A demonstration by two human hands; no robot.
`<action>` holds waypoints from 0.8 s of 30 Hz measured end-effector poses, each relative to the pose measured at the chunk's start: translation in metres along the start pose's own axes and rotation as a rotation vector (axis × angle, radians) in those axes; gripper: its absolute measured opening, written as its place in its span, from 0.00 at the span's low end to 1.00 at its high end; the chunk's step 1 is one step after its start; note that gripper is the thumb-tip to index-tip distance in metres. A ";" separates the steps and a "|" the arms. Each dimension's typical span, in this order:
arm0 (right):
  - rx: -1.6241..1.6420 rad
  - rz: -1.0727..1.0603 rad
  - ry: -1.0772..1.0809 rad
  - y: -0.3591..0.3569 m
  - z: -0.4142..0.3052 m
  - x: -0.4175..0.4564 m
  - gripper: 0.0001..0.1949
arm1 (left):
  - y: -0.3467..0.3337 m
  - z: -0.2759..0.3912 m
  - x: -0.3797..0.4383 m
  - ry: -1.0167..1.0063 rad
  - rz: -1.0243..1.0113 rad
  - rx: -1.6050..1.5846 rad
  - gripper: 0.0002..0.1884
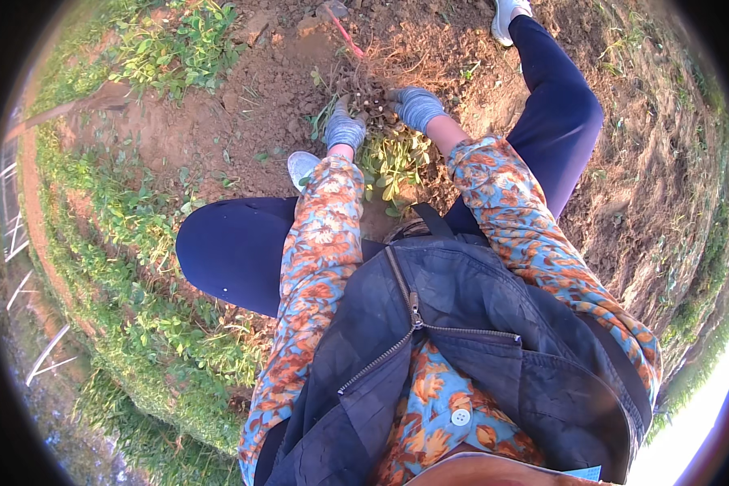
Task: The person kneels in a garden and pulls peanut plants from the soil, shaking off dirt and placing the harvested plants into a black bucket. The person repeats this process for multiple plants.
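My left hand (pixel 345 124), in a grey knitted glove with darker fingers, touches the left side of a clump of uprooted plants with soil-covered roots (pixel 370 100). On the clump's right side is my right hand (pixel 416 108), gloved the same way, its fingers against the roots. Small pale round pods or nodules show among the roots between my hands. The plant's green leaves (pixel 395 167) point towards my body, below the hands. How firmly either hand grips is hidden by roots and soil. Beyond the clump, a thin red stick or handle (pixel 345 33) lies on the ground.
Loose brown soil (pixel 267 121) surrounds the hands. Leafy green plants (pixel 182 48) grow at the upper left, with more rows (pixel 158 291) on the left. A grey stone-like object (pixel 334 8) lies at the top. My bent legs and light shoes (pixel 302 169) flank the work area.
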State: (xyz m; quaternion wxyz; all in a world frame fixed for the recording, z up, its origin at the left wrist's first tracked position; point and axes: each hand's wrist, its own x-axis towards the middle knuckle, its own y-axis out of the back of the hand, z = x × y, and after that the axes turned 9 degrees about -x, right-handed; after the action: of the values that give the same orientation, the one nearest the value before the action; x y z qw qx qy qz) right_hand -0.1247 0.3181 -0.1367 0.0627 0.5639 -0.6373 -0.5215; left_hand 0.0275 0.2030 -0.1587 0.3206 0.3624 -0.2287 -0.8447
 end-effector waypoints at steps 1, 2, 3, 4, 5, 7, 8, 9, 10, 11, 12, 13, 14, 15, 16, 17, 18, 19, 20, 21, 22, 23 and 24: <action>-0.118 -0.012 -0.002 0.003 -0.013 -0.007 0.18 | 0.000 -0.005 -0.001 0.012 0.010 -0.001 0.36; -0.233 -0.015 -0.014 0.008 -0.020 -0.011 0.19 | 0.000 -0.005 -0.001 -0.006 0.013 0.006 0.36; -0.252 -0.037 -0.042 0.008 -0.021 -0.011 0.19 | -0.001 -0.005 -0.001 -0.024 0.015 0.014 0.37; -0.251 -0.021 -0.036 0.003 -0.016 -0.005 0.18 | -0.002 -0.005 -0.001 -0.041 0.018 0.021 0.37; -0.249 0.001 -0.040 -0.005 -0.005 0.002 0.17 | -0.003 0.000 0.000 -0.041 0.003 0.011 0.37; -0.205 -0.020 -0.051 -0.007 0.004 0.007 0.16 | -0.006 0.003 0.002 -0.028 -0.023 -0.009 0.37; -0.163 -0.061 -0.054 -0.004 0.003 0.009 0.15 | -0.007 -0.003 0.004 -0.033 -0.016 -0.011 0.37; -0.121 -0.102 -0.057 -0.003 0.002 0.009 0.14 | -0.008 -0.009 0.006 -0.038 -0.010 -0.013 0.37; -0.108 -0.059 -0.040 -0.005 -0.001 0.007 0.14 | -0.009 -0.015 0.008 -0.043 -0.004 -0.015 0.37; -0.095 -0.014 -0.026 -0.009 0.000 0.005 0.14 | -0.010 -0.019 0.010 -0.044 0.005 -0.026 0.36; -0.082 0.030 -0.012 -0.014 0.001 0.003 0.14 | -0.011 -0.022 0.011 -0.045 0.016 -0.036 0.36; -0.028 0.043 -0.006 -0.018 0.001 0.003 0.13 | -0.012 -0.026 0.011 -0.044 0.027 -0.047 0.35; 0.027 0.055 -0.011 -0.023 0.005 0.003 0.13 | -0.013 -0.022 0.009 -0.044 0.027 -0.040 0.34; 0.082 0.072 -0.019 -0.028 0.010 0.003 0.13 | -0.013 -0.013 0.006 -0.048 0.026 -0.033 0.33; 0.289 0.054 -0.040 -0.034 0.015 0.003 0.12 | -0.012 -0.005 0.002 -0.052 0.025 -0.026 0.32; 0.494 0.031 -0.047 -0.038 0.010 0.003 0.12 | -0.010 -0.007 0.003 -0.060 0.036 -0.025 0.32; 0.699 0.008 -0.053 -0.041 0.008 0.004 0.11 | -0.008 -0.009 0.003 -0.069 0.046 -0.024 0.31; 0.792 0.018 -0.076 -0.042 0.006 0.003 0.11 | -0.006 -0.010 0.003 -0.079 0.056 -0.024 0.31; 0.883 0.022 -0.102 -0.038 -0.001 -0.005 0.11 | -0.004 -0.010 0.001 -0.077 0.056 -0.005 0.31; 0.974 0.026 -0.129 -0.034 -0.008 -0.011 0.11 | -0.002 -0.010 -0.001 -0.074 0.055 0.013 0.31; 0.856 0.095 -0.112 -0.042 -0.006 -0.006 0.11 | 0.000 -0.010 -0.003 -0.071 0.055 0.031 0.31; 0.737 0.174 -0.098 -0.045 -0.004 -0.004 0.10 | 0.001 -0.003 -0.004 -0.063 0.050 0.044 0.31; 0.616 0.250 -0.083 -0.047 -0.002 -0.002 0.10 | 0.002 0.003 -0.007 -0.054 0.045 0.058 0.32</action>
State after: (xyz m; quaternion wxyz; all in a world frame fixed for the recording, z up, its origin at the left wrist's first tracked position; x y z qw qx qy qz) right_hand -0.0921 0.3268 -0.1698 -0.0733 0.4519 -0.8313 -0.3152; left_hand 0.0295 0.2069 -0.1528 0.3226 0.3434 -0.2696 -0.8399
